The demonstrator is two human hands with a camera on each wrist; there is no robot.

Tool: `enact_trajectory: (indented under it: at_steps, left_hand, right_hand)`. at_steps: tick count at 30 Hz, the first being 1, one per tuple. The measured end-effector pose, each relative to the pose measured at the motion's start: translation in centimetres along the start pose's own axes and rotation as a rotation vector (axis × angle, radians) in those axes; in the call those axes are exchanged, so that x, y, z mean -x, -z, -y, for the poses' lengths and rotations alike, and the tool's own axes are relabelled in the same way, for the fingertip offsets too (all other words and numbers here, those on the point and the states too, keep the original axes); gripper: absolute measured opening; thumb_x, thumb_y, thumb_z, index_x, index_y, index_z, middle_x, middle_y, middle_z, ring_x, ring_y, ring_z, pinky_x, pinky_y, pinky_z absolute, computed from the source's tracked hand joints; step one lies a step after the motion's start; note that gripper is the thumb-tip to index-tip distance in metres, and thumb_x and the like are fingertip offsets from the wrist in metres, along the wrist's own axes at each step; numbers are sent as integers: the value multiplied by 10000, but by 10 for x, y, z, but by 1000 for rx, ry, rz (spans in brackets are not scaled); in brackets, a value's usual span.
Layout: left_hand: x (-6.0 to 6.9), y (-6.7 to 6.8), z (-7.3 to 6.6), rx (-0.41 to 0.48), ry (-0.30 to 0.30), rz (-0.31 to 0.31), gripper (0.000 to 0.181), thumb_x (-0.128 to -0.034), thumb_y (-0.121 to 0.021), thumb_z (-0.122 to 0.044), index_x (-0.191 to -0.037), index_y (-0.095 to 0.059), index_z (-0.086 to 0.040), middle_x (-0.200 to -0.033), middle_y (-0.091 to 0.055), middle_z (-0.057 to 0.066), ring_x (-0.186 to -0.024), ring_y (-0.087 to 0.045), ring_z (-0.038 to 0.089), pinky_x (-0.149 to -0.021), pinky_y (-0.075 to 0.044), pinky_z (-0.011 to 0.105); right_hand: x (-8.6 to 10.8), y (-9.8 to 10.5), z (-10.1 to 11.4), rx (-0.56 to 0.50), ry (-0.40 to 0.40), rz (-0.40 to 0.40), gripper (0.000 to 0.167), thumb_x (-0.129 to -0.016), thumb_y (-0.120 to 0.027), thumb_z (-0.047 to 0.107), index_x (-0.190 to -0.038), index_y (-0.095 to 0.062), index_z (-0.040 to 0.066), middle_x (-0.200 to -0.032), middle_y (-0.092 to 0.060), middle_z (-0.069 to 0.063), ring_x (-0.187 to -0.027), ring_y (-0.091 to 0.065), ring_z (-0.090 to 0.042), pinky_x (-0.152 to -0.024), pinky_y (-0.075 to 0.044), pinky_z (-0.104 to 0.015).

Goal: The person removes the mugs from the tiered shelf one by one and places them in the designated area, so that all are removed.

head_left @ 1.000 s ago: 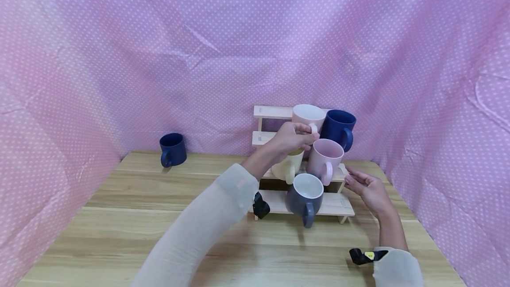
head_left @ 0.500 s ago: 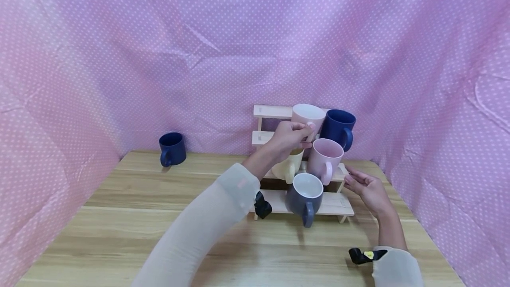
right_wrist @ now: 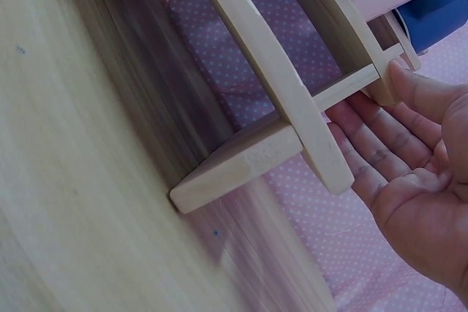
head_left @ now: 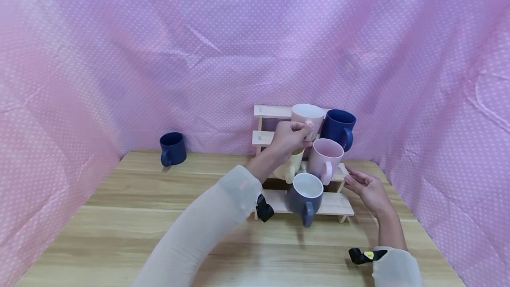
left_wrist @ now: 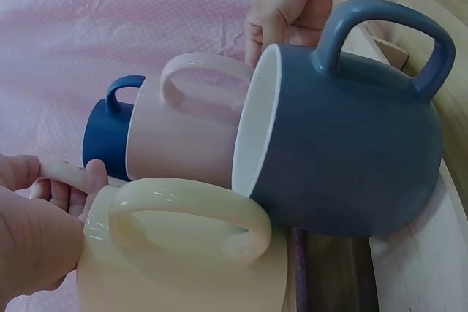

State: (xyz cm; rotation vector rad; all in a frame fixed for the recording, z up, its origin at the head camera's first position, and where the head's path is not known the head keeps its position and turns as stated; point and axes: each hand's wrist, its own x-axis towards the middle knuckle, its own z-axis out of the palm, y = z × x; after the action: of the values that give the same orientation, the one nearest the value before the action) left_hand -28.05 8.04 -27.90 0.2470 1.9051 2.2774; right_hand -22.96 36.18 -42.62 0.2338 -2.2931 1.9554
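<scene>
Left hand [head_left: 288, 138] pinching pale mug [head_left: 317, 122] by its handle high on rack [head_left: 272, 111], head view, sidelong nudge could knock navy mug [head_left: 336, 123]; left wrist: yellow mug [left_wrist: 183, 279] close by, bumpable; right wrist: right hand [right_wrist: 413, 184] loosely extended, rack might slip.

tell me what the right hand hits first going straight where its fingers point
The right hand would probably meet the right end of the wooden tiered rack first; they look close enough to touch, though depth is unclear.
</scene>
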Motion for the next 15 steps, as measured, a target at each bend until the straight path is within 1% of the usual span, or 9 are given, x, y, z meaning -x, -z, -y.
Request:
enact_trajectory:
  at_steps: [3, 6, 8, 11, 14, 15]
  left_hand:
    - [1, -1, 1, -10, -11, -10, 270, -990, -707, -192, -1140, -725, 31, -1001, -672, 75, -972, -740, 377, -776, -630, 296]
    - [0, -1, 1, -29, -39, -17, 264, -992, -705, -210, -1114, -736, 22, -974, -668, 69, -939, -749, 349, -775, -628, 289]
    - [0, 0, 2, -31, -69, -10, 258, -996, -701, -212, -1100, -738, 22, -968, -666, 71, -930, -748, 331, -781, -627, 288]
    - [-2, 3, 1, -11, -118, 11, 258, -1003, -692, -198, -1096, -734, 38, -982, -662, 74, -939, -728, 278, -804, -626, 302]
    - [-2, 6, -1, -11, -151, 24, 260, -1006, -688, -209, -1105, -736, 26, -993, -671, 66, -942, -709, 232, -822, -622, 304]
    - [-2, 7, -2, -15, -160, 27, 259, -1005, -690, -213, -1107, -737, 20, -991, -675, 66, -938, -707, 235, -828, -620, 303]
  right_hand:
    - [1, 1, 0, -18, 4, -4, 607, -1021, -639, 93, -1464, -342, -197, -1036, -728, 121, -963, -713, -40, -885, -575, -229]
    - [1, 1, -1, -23, 3, 1, 609, -1021, -638, 92, -1465, -339, -197, -1039, -725, 112, -970, -711, -39, -894, -572, -233]
    - [1, 1, -1, -21, 2, 5, 611, -1021, -640, 100, -1469, -342, -191, -1043, -723, 110, -976, -709, -38, -902, -570, -238]
    - [1, 1, -1, -15, 1, 5, 612, -1023, -641, 110, -1473, -347, -184, -1052, -721, 117, -979, -707, -37, -905, -569, -239]
    - [1, 1, 0, -15, -2, 5, 613, -1024, -639, 115, -1475, -348, -179, -1060, -721, 127, -980, -708, -38, -908, -569, -240]
    - [1, 1, 0, -13, -4, 4, 613, -1025, -639, 117, -1475, -348, -179, -1061, -721, 131, -979, -708, -37, -908, -569, -241]
